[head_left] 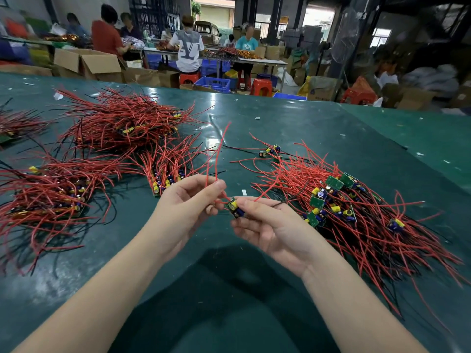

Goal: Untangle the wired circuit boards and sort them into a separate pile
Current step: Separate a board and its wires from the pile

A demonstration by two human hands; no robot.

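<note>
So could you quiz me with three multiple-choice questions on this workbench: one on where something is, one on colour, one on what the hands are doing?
1. Where does the tangled pile with upturned green boards lie?
A. right of the hands
B. left of the hands
C. on the floor

2. What colour are most wires?
A. blue
B. red
C. white

3. What is the right hand doing?
A. resting flat
B. pointing
C. holding a small circuit board

Answers: 1 A, it lies beside the right forearm. 2 B, red wires fill every pile. 3 C, its fingers grip the board while the left hand pinches a red wire.
</note>
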